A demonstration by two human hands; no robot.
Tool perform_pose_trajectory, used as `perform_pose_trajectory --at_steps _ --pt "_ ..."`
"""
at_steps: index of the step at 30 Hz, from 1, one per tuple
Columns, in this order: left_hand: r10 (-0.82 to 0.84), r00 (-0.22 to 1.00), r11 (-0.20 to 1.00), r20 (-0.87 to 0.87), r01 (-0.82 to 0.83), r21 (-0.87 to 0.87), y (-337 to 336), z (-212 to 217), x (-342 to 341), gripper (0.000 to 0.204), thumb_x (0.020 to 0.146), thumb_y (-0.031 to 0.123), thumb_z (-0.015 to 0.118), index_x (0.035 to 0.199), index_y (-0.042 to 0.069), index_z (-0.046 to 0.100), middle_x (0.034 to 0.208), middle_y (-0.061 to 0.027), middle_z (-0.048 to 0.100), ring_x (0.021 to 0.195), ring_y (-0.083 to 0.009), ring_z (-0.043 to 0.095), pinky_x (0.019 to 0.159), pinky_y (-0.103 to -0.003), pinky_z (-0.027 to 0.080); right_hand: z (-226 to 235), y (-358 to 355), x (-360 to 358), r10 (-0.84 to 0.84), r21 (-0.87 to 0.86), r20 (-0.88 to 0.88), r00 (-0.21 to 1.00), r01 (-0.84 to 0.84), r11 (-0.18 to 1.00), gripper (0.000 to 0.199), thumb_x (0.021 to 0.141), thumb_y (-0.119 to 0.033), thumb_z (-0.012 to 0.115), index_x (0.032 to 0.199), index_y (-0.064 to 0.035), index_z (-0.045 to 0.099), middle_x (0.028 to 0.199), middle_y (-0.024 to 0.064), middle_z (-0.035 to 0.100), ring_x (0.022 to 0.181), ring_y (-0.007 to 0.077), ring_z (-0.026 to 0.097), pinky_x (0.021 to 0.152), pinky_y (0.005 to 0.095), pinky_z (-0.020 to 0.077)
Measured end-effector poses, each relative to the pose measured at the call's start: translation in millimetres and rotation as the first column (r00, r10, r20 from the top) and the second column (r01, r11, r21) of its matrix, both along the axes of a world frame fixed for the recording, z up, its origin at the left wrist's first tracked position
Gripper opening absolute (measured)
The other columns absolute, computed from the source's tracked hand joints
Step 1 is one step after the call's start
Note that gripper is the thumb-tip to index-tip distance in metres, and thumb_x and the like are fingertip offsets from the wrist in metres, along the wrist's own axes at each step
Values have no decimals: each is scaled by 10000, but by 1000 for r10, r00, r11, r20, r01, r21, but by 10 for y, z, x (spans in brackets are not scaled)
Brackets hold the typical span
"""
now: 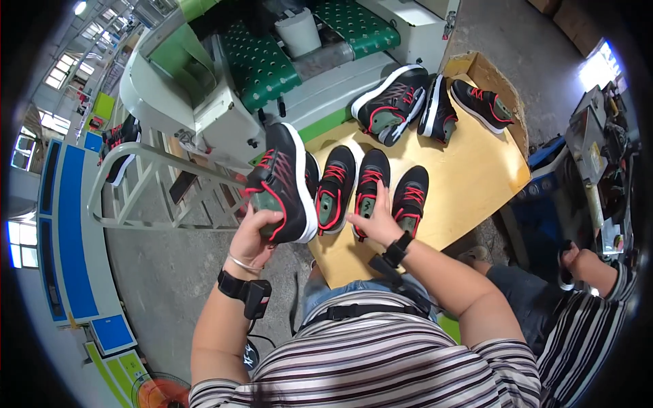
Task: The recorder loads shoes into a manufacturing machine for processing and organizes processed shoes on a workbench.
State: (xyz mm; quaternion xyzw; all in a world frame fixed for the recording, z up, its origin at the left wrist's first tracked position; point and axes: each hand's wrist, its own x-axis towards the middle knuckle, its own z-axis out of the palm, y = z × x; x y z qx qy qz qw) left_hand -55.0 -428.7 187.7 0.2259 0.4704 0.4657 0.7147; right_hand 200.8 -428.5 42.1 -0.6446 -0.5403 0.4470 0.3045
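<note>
My left hand grips a black sneaker by its heel, thumb at the opening. The shoe is raised and tilted, toe pointing away, its white sole turned to the right. A green piece, like a shoe last, fills it. My right hand is closed around the heel end of another black sneaker with red laces, which rests on the yellow board. Beside it stand a matching sneaker on the left and one on the right. Another shoe is partly hidden behind the raised one.
At the board's far side lie three more sneakers, near a cardboard edge. A machine with a green perforated belt stands ahead. A metal rack with shoes is at left. Another person's hand shows at right.
</note>
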Motion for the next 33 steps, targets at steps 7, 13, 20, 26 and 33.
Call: perform_pose_trajectory --at_steps 7,13,20,26,33 --pt "-34 985 999 171 28 34 806 646 77 224 826 38 600 1034 -41 622 914 -111 697 799 -222 703 765 -342 596 375 26 157 -416 -224 -570 709 353 908 809 771 35 622 1477 -62 239 1299 127 480 1127 260 543 967 364 478" --pt "10 994 991 -106 5 137 1930 995 30 192 810 105 640 987 36 614 864 -80 681 733 -191 690 612 -369 588 1630 734 443 -61 219 -601 797 237 947 788 804 17 610 1476 -65 206 1257 136 518 1131 214 535 972 336 450" --pt "450 613 883 -650 -195 427 3524 501 -332 439 837 193 682 1227 51 541 1179 -143 639 1049 -267 642 863 -455 513 2298 3585 165 -3 706 139 990 -97 701 787 837 -114 647 1510 -81 242 1416 286 444 1276 404 487 1050 398 401" --pt "560 412 745 -719 129 654 3610 210 -179 741 937 332 604 1486 -41 273 1456 -264 420 1334 -380 431 1085 -374 353 1785 4153 480 184 243 467 865 -325 914 580 955 -157 509 1506 -108 335 1252 238 612 1091 373 621 946 426 472" --pt "145 452 775 -880 501 385 1064 204 39 362 877 93 622 1230 14 598 1497 -156 377 1271 -253 504 1004 -359 458 1228 2329 1768 -333 634 279 901 88 769 702 811 -267 754 1390 -13 449 1374 239 460 1301 370 433 1090 428 357"
